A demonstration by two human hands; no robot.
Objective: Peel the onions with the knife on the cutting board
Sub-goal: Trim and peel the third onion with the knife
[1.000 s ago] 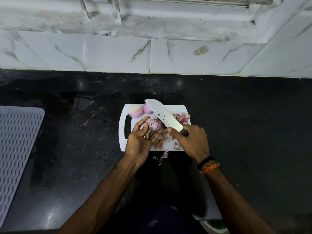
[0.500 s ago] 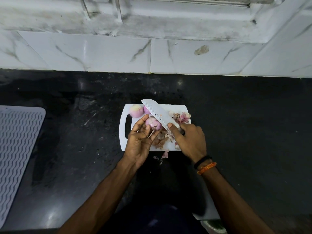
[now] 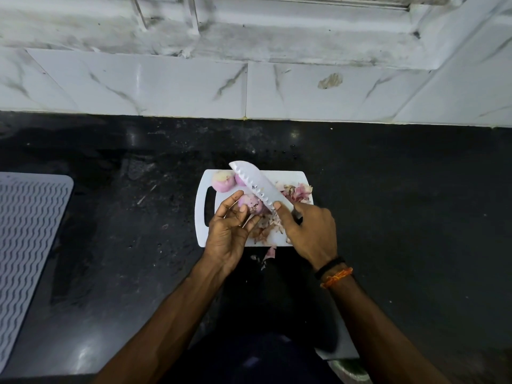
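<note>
While the left hand (image 3: 230, 231) cups the small, slippery onion (image 3: 250, 204), the right hand (image 3: 307, 231) grips the knife (image 3: 257, 187); pinch its ends.

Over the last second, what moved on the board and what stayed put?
The knife in the right hand slid left, its blade tip now over the second peeled onion, edge against the onion held by the left hand. Both grips are unchanged; the peeled onion, peels and cutting board stayed.
</note>
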